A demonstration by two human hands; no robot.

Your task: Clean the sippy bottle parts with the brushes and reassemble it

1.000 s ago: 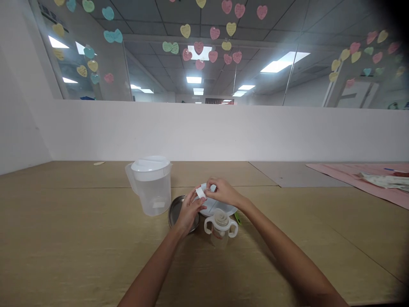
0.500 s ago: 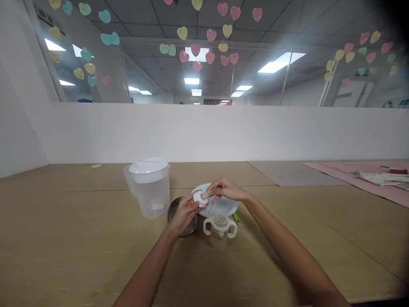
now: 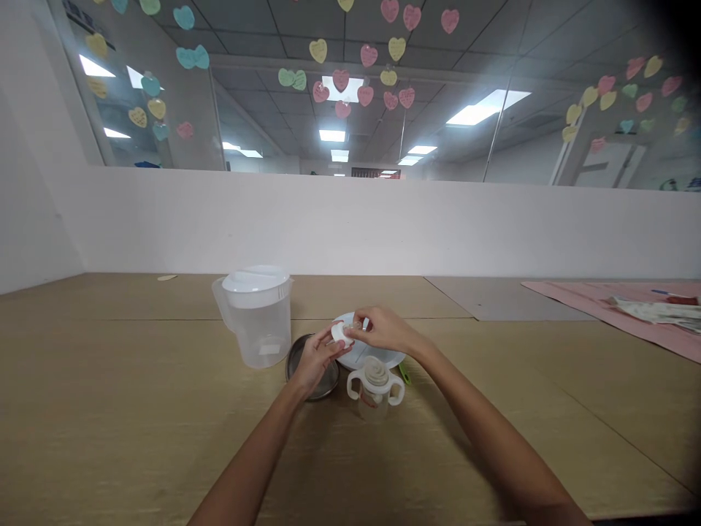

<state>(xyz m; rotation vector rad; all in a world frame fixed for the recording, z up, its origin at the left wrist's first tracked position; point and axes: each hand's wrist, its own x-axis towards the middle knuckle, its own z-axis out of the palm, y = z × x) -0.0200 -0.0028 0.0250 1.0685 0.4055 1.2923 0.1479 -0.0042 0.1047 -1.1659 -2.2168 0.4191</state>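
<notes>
My left hand (image 3: 319, 359) grips a white bottle collar (image 3: 338, 334) by its rim. Fingers of my right hand (image 3: 377, 329) are pinched together at the collar, on the clear bottle nipple, which they largely cover. Below both hands a clear baby bottle (image 3: 374, 405) with two white handles stands upright on the table, a pale ringed piece at its top. Behind my hands lies a pale blue plate (image 3: 383, 358), partly hidden by them. A round metal dish (image 3: 328, 383) sits under my left hand, its left rim and front in sight.
A lidded clear plastic pitcher (image 3: 261, 329) stands to the left of the dish. A green handle (image 3: 404, 373) sticks out beside the plate. Far right, a pink cloth (image 3: 580, 299) bears a white bundle (image 3: 657, 312). A white wall (image 3: 350, 226) rises behind the table (image 3: 164, 409).
My right fingers have closed in on the collar, covering more of the clear nipple. The collar has turned slightly in my left hand. The view has shifted a little.
</notes>
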